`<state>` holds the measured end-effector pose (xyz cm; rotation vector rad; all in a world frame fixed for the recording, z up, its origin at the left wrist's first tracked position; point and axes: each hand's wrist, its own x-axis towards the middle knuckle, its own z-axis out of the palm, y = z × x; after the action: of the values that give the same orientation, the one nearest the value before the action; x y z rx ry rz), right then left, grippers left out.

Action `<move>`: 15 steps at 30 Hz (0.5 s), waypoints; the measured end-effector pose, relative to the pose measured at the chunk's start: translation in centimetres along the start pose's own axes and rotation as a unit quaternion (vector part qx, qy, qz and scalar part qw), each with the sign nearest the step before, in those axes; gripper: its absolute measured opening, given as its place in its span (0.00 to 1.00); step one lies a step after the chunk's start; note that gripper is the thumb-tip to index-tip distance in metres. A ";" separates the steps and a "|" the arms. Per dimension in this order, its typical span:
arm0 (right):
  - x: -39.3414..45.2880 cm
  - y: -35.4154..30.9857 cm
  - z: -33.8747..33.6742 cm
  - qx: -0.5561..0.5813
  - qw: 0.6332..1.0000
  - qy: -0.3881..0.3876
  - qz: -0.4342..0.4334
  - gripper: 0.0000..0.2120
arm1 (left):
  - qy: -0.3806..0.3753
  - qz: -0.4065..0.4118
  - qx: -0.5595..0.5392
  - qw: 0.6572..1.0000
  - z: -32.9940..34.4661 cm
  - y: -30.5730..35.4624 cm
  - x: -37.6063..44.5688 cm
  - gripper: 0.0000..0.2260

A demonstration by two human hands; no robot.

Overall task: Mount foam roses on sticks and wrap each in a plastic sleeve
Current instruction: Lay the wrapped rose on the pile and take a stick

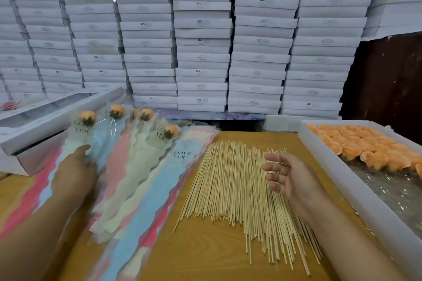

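Head view looks down on a wooden table [210,255]. At centre lies a fanned pile of thin sticks [237,191]. The right hand [290,178] hangs over the pile's right part, palm turned toward frame left, fingers loosely spread and holding nothing; whether it touches the sticks I cannot tell. The left hand [74,172], at lower left of the frame, lies palm down with fingers straight on the plastic sleeves [146,189] (pastel blue, pink and cream, some printed "LOVE YOU"), which spread in overlapping layers across the left half of the table. On top of them, toward upper left, lie several finished roses [88,117], orange heads already sleeved. At the right edge a white tray [356,194] holds rows of loose foam roses [358,146] in its far end. A long white box [45,125] sits at left, and stacked white boxes [203,36] fill the background.
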<state>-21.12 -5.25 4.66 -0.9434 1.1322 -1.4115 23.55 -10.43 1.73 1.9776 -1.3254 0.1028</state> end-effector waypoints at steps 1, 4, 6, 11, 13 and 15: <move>0.0 0.0 0.0 0.000 1.000 -0.002 0.000 0.16 | -0.002 -0.004 0.006 1.000 0.0 0.0 0.0 0.21; -0.1 -0.1 0.0 0.002 1.000 -0.004 0.000 0.16 | -0.018 -0.022 -0.005 1.000 0.1 0.1 0.1 0.21; -0.1 -0.2 0.0 0.001 1.000 -0.003 0.000 0.15 | -0.029 -0.047 -0.048 0.997 0.2 0.2 0.1 0.22; -0.1 -0.2 0.1 0.007 1.000 -0.004 0.001 0.15 | -0.030 -0.094 -0.107 0.989 0.2 0.8 0.3 0.27; -0.1 -0.2 0.1 0.008 1.000 -0.004 0.003 0.15 | -0.013 -0.090 -0.126 0.988 0.3 0.9 0.4 0.26; -0.1 -0.2 0.1 0.007 1.000 -0.004 0.003 0.15 | 0.001 -0.088 -0.144 0.986 0.5 0.8 0.4 0.24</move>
<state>-21.02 -5.20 4.87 -0.9336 1.1162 -1.4074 22.96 -11.20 2.01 1.8347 -1.0912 -0.1625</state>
